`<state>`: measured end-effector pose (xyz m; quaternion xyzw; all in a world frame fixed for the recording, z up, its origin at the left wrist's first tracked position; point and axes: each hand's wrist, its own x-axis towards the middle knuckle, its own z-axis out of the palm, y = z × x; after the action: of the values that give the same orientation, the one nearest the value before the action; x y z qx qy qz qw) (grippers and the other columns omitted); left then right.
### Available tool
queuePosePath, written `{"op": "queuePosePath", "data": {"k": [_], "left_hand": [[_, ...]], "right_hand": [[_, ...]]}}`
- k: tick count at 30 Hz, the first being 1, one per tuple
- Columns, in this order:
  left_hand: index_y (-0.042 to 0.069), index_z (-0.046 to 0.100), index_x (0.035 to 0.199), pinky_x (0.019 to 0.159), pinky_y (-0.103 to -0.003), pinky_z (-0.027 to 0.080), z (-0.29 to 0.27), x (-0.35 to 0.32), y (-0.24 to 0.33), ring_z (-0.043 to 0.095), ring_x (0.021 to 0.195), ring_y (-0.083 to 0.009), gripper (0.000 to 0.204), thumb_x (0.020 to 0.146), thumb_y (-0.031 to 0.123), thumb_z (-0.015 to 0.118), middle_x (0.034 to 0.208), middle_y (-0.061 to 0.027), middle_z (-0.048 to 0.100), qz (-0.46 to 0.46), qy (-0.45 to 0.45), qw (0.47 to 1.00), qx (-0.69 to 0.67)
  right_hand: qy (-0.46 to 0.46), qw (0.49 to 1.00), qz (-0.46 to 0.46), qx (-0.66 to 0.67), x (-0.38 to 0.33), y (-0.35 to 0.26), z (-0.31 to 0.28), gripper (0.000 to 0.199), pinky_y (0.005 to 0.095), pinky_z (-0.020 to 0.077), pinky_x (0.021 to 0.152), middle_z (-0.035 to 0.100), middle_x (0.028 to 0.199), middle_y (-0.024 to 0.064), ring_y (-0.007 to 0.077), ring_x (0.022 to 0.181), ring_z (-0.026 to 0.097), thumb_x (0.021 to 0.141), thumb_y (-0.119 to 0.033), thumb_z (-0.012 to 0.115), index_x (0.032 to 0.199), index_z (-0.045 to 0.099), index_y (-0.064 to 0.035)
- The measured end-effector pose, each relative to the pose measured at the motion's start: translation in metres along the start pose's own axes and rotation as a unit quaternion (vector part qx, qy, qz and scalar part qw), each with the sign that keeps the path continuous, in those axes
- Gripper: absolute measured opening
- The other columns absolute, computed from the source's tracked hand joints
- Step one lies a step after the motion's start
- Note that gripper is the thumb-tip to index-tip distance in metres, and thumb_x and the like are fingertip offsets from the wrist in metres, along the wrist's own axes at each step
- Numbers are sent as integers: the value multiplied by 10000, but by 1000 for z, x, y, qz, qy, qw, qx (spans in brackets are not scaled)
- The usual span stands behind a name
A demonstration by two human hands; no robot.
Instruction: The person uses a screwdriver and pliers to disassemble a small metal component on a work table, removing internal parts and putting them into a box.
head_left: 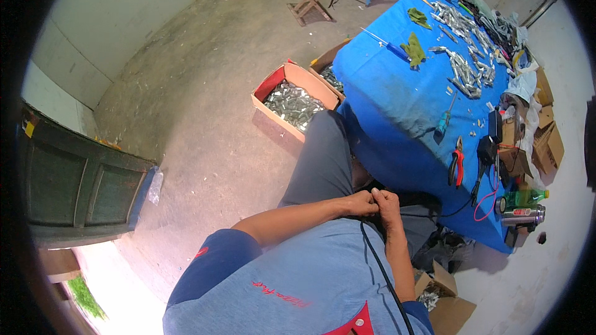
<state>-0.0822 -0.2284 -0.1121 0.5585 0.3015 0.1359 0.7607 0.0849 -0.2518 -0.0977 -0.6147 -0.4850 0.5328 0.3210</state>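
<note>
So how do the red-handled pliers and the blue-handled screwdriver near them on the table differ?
The pliers have red handles and lie at the cloth's near edge; the screwdriver has a blue-green handle and lies farther in. The pliers have two splayed handles; the screwdriver is one straight piece. Both lie flat on the blue cloth, untouched.

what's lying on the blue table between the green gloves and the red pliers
In the head view, a blue-handled screwdriver lies on the blue table between the green gloves and the red pliers, with a few small metal bits scattered around it.
</note>
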Motion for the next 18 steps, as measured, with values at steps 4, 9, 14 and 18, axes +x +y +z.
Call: {"op": "queuePosePath", "data": {"k": [4,9,14,18], "left_hand": [[3,649,811,575,-283,412,2,6,-9,511,664,-97,340,966,302,602,730,-11,582,6,1,1000,-9],[14,654,813,566,-283,411,3,7,-12,511,656,-100,351,974,321,601,726,-11,580,27,-4,999,-30],[25,652,808,569,-284,416,2,-2,7,520,646,-115,359,980,334,589,720,-25,588,-8,21,1000,-10],[24,648,802,572,-287,421,-1,-4,9,528,646,-124,367,978,339,582,715,-35,593,-12,34,999,-40]], "right_hand": [[28,1000,13,1,1,10,2,416,281,351,513,521,607,-36,62,573,429,924,-319,691,621,619,-43],[24,999,43,7,0,7,2,426,281,368,518,545,610,-30,69,571,457,917,-332,698,631,632,-23],[65,997,49,14,1,11,3,396,276,401,530,577,625,-14,81,575,501,936,-317,678,682,673,-13],[40,995,52,73,-4,-6,7,361,272,427,543,617,666,6,100,577,540,955,-304,654,753,692,-7]]}}
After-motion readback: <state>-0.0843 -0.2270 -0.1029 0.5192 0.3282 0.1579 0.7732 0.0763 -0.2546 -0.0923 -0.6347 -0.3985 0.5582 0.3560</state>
